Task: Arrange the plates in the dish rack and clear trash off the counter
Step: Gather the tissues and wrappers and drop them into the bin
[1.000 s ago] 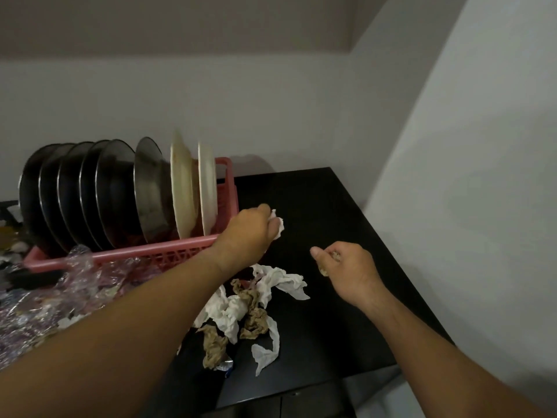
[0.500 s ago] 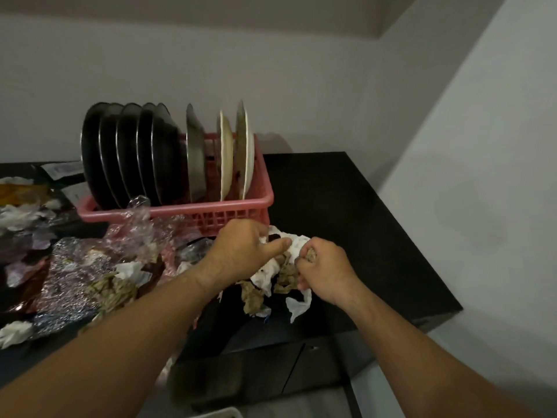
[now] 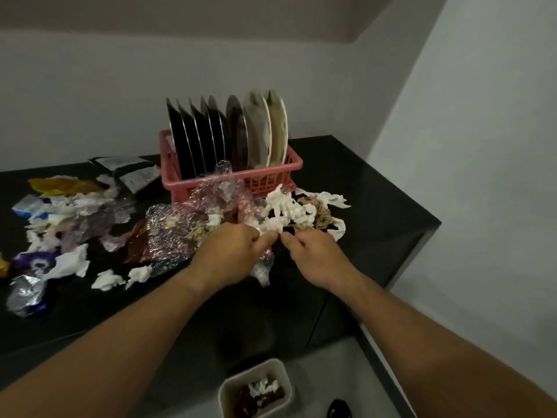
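A pink dish rack (image 3: 272, 172) stands on the black counter (image 3: 376, 188) and holds several dark plates (image 3: 196, 140) and two cream plates (image 3: 268, 131), all upright. In front of it lies a heap of crumpled white and brown tissues (image 3: 289, 208). My left hand (image 3: 233, 254) pinches the near edge of that heap, with clear plastic wrap under its fingers. My right hand (image 3: 313, 254) is closed right beside it, fingertips at the same tissue edge; what it holds is hidden.
Foil wrappers (image 3: 168, 233), plastic film (image 3: 220, 188), torn tissue bits (image 3: 108, 279) and packets (image 3: 129, 170) litter the counter's left half. A white bin (image 3: 256, 387) with trash inside stands on the floor below the counter edge. A wall closes off the right side.
The camera has pulled back and swung left, showing more littered counter and the bin. Both hands have drawn back toward the counter's front edge, staying together at the tissue heap.
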`<act>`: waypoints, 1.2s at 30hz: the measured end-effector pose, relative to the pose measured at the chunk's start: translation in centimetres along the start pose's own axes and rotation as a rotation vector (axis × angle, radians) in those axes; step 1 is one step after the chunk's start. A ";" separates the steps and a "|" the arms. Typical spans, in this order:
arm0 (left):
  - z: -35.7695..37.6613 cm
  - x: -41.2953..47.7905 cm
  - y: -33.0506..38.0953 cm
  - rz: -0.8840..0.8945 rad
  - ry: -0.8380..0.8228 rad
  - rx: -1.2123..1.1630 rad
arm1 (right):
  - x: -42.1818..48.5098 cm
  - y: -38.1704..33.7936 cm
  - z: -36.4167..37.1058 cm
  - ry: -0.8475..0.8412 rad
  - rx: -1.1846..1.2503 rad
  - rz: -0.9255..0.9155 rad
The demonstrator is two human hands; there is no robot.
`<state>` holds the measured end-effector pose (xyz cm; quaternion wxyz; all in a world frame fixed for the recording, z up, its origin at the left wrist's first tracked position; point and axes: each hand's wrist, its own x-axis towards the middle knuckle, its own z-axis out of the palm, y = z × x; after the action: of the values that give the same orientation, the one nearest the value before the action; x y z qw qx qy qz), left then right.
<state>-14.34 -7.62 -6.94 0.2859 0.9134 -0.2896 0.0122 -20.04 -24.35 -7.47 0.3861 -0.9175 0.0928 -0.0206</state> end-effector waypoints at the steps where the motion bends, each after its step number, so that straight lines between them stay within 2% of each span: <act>1: -0.1 -1.0 -0.3 0.018 0.013 0.040 | -0.9 -0.4 0.6 0.011 0.009 0.006; 9: 3.5 -6.7 -2.1 0.019 -0.086 0.066 | -5.2 2.2 5.1 0.040 -0.030 0.058; 14: 9.2 -8.2 -4.1 -0.075 -0.313 0.039 | -6.5 8.0 9.4 -0.029 -0.001 0.134; 18: 16.4 -9.0 -8.3 -0.147 -0.352 0.118 | -6.7 15.1 14.9 -0.176 -0.089 0.203; 22: 25.3 -11.1 -13.7 -0.199 -0.372 0.239 | -6.1 23.7 22.2 -0.364 -0.262 0.134; 28: 39.2 -16.0 -23.0 -0.293 -0.454 0.336 | -1.6 37.5 37.3 -0.638 -0.473 0.078; 31: 44.0 -17.4 -26.9 -0.314 -0.466 0.325 | 0.4 42.8 42.9 -0.713 -0.509 0.061; 36: 49.7 -17.6 -31.3 -0.260 -0.514 0.262 | 2.4 48.3 48.5 -0.741 -0.448 -0.010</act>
<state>-19.35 -3.82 -67.94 0.0826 0.9450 -0.2289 -0.2184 -19.81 -23.63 -75.96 0.1844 -0.9245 -0.0542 0.3292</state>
